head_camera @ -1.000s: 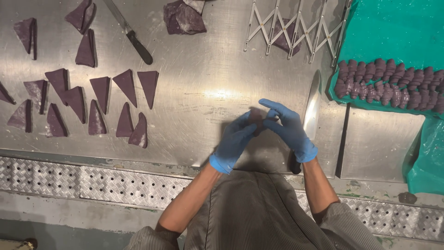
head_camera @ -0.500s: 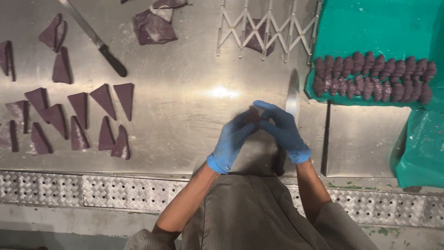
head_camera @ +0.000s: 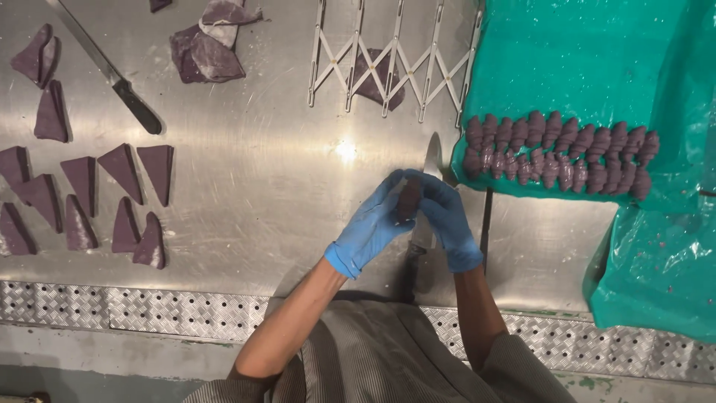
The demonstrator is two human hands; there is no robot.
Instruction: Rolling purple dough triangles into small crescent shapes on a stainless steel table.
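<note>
Left hand: the left hand (head_camera: 371,227), blue-gloved, is curled narrow, its fingertips pressed on a dark purple dough piece (head_camera: 409,198).
Right hand: the right hand (head_camera: 447,220), also gloved, meets the left from 3 o'clock, its fingers closed on the same piece.
Dough piece: pinched between both hands, lifted over the steel table (head_camera: 261,186), near the middle of the view; its shape is mostly hidden by the fingers.
Knife under hands: a big knife (head_camera: 427,224) lies on the table just below the hands, blade tip toward 12 o'clock, handle toward 6.
Rolled rows: at 2 o'clock of the hands, two rows of rolled purple pieces (head_camera: 556,153) lie side by side on a teal sheet (head_camera: 597,67).
Sheet: it covers the table from 1 to 4 o'clock, hanging crumpled at the right edge.
Cutter: at 12 o'clock, an expanding lattice cutter (head_camera: 391,56) lies flat, over a purple scrap.
Scraps: at 11 o'clock, folded purple dough scraps (head_camera: 209,45).
Second knife: at 10 o'clock, well apart, a black-handled knife (head_camera: 112,75) lies slanted.
Triangles: at 9 o'clock, far left, flat purple triangles (head_camera: 97,194) lie in loose rows.
Edge: at 6 o'clock, a ridged metal strip (head_camera: 149,310) borders the table, with the person's sleeves beside it.
</note>
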